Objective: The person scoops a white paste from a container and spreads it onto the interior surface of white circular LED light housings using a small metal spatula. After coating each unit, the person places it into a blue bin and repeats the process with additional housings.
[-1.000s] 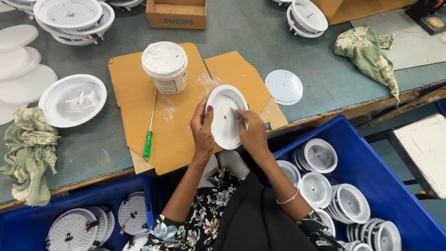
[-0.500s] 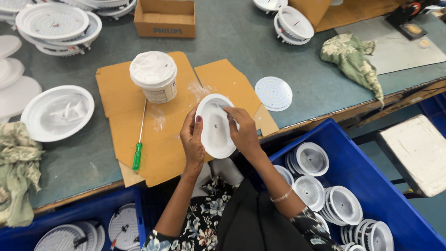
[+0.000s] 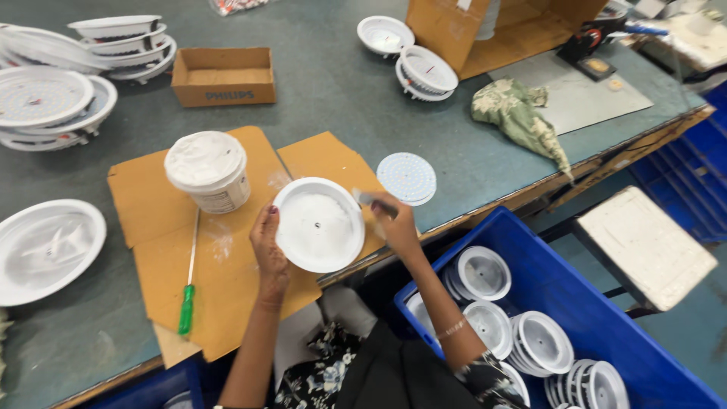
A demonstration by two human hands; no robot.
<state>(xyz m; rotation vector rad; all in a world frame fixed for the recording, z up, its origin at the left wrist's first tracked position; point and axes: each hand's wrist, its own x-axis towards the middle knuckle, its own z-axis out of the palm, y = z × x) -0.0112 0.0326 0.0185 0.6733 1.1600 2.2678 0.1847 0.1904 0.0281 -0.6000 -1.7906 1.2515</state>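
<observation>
My left hand (image 3: 267, 246) grips the left rim of a round white lamp housing (image 3: 319, 224), held over a sheet of brown cardboard (image 3: 227, 250). My right hand (image 3: 394, 220) is at the housing's right rim and pinches a small grey applicator (image 3: 367, 198) whose tip touches the housing. A white tub of paste (image 3: 207, 171) with its lid on stands on the cardboard to the left. A green-handled screwdriver (image 3: 187, 295) lies on the cardboard below the tub. A flat white disc with dots (image 3: 407, 178) rests on the table beside my right hand.
A white housing (image 3: 47, 250) lies at the left edge. Stacks of housings (image 3: 53, 106) fill the far left; a small open carton (image 3: 223, 76) sits behind the tub. A patterned rag (image 3: 519, 113) lies at the right. A blue crate (image 3: 606, 318) of housings stands below the table edge.
The view has shifted; the housing stays between both hands. My right hand has moved from the housing's middle to its right rim.
</observation>
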